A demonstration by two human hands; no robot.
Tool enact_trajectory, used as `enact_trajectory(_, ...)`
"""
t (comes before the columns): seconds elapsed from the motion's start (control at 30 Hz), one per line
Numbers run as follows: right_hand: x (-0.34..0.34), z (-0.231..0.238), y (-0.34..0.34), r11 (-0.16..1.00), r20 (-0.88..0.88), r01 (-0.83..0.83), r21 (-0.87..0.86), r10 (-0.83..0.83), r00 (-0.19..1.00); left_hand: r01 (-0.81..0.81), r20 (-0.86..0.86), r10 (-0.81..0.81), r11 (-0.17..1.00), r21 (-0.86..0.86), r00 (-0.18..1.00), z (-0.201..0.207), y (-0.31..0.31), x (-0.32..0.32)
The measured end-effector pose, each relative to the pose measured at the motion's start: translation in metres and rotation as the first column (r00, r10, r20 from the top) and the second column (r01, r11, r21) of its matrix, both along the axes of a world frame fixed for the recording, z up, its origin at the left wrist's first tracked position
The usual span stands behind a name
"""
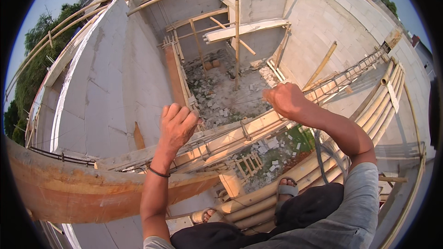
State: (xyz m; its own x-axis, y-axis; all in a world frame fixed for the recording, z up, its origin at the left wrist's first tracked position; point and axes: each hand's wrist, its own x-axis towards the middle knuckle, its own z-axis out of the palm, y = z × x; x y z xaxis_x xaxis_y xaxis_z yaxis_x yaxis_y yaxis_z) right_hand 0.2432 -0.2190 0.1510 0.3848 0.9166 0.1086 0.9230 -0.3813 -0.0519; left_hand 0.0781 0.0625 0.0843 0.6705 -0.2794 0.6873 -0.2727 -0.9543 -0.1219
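Note:
My left hand (177,125) is raised above the near part of a long wooden plank (260,127), its fingers curled closed. Farther right, my right hand (287,101) is also closed, with the back of the hand up. Whatever either hand may hold is too thin or too hidden to make out. Below both hands, a cage of steel reinforcing bars (341,79) runs along the plank, from lower left to upper right. A bundle of grey wire (330,154) hangs by my right forearm. My sandalled feet (286,189) rest on bamboo poles (249,201).
A deep walled room drops below, its floor strewn with rubble (217,97). A pale block wall (106,83) rises at left; another (332,32) stands at right. A broad wooden board (92,186) lies near left. An upright bamboo post (237,41) and bundled bamboo (380,103) stand around.

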Motion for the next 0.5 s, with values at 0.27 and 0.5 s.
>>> enact_trajectory(0.27, -0.025, 0.029, -0.012, 0.893, -0.435, -0.392, 0.222, 0.450, 0.780, -0.045, -0.042, 0.036, 0.975, -0.218, 0.998, -0.007, 0.042, 0.022)
enact_trajectory(0.5, -0.010, 0.041, -0.014, 0.748, -0.098, -0.176, 0.640, 0.306, 0.947, -0.076, 0.095, 0.094, 0.981, -0.176, 0.991, -0.004, 0.046, 0.023)
